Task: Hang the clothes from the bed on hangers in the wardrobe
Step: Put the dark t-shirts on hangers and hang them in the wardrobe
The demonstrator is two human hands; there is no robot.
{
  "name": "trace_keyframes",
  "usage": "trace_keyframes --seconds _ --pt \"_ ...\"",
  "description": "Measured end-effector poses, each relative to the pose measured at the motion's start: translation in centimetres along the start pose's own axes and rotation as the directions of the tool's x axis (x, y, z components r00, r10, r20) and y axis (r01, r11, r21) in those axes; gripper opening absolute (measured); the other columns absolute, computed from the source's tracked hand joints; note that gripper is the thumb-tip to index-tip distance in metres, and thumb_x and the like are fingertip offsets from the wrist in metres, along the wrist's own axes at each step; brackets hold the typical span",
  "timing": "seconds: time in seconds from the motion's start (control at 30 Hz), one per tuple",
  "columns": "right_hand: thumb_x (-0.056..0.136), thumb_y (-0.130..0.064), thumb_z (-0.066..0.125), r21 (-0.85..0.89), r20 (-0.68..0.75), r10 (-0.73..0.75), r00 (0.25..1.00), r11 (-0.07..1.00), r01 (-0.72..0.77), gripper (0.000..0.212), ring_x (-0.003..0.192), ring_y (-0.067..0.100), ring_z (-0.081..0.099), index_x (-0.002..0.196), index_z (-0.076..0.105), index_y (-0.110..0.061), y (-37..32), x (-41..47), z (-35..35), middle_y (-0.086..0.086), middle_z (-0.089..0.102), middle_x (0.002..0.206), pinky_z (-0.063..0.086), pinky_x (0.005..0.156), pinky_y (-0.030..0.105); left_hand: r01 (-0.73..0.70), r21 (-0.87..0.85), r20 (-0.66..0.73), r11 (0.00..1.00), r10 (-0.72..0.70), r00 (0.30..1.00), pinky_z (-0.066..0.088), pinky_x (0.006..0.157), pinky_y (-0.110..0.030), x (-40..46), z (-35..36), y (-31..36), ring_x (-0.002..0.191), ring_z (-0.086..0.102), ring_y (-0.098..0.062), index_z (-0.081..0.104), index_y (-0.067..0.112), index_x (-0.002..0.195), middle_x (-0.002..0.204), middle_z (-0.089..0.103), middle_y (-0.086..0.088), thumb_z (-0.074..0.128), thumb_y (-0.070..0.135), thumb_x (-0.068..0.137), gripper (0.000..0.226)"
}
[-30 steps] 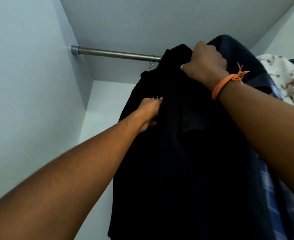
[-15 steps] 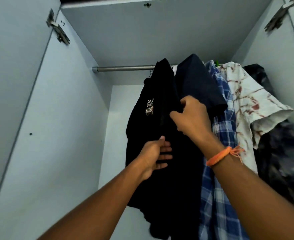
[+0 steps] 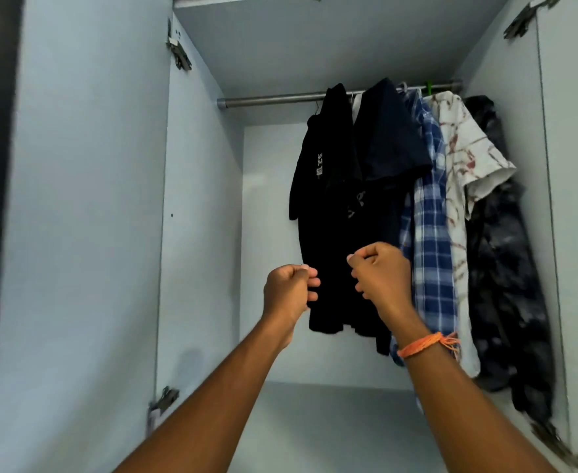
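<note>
A black shirt (image 3: 328, 199) with a small white print hangs on a hanger at the left end of the row on the metal rail (image 3: 267, 100). Beside it hang a navy shirt (image 3: 389, 141), a blue checked shirt (image 3: 430, 233), a white patterned shirt (image 3: 464, 155) and a dark mottled garment (image 3: 505, 268). My left hand (image 3: 289, 291) is curled at the black shirt's lower left edge and pinches the fabric. Curled into a fist, my right hand (image 3: 379, 271), with an orange wrist thread, grips the lower front of the same shirt.
The wardrobe's pale left wall (image 3: 198, 233) and open left door (image 3: 86, 233) leave a bare stretch of rail to the left of the clothes. Its floor panel (image 3: 331, 421) lies below the garments. The right door (image 3: 577, 199) stands open, hinges showing.
The view has pulled back from the rail. Both hands have slid down from the black shirt's shoulder and chest to its lower part, and my left hand has gone from flat to curled.
</note>
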State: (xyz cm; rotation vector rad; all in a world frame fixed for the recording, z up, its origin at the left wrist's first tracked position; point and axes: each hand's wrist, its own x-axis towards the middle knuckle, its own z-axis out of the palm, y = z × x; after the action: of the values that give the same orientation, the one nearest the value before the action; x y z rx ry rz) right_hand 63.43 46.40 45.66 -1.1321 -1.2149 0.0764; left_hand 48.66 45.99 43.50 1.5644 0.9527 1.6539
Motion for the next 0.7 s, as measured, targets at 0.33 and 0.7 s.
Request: trace_keyframes --seconds 0.33,0.7 --pt "0.086 -0.016 0.065 0.045 0.111 0.241 0.964 0.968 -0.248 0.007 0.049 0.013 0.061 0.079 0.066 -0.012 -0.2 -16.7 0.2 0.002 0.069 0.065 0.044 0.047 0.025 0.097 -0.030 -0.182 0.995 -0.101 0.978 0.048 0.062 -0.027 -13.7 -5.9 -1.7 0.074 0.063 -0.017 0.062 0.022 0.083 0.085 0.068 0.000 0.050 0.020 0.098 0.020" --pt "0.084 -0.016 0.064 0.099 0.273 0.261 0.926 0.950 -0.297 0.006 0.052 0.016 0.064 0.078 0.067 -0.015 -2.2 -28.7 -1.1 0.001 0.069 0.065 0.051 0.053 0.030 -0.061 0.350 -0.232 0.935 0.150 0.961 0.042 0.064 -0.006 -27.5 -10.4 -1.5 0.075 0.059 -0.001 0.062 0.020 0.097 0.083 0.065 0.009 0.050 0.030 0.101 0.016"
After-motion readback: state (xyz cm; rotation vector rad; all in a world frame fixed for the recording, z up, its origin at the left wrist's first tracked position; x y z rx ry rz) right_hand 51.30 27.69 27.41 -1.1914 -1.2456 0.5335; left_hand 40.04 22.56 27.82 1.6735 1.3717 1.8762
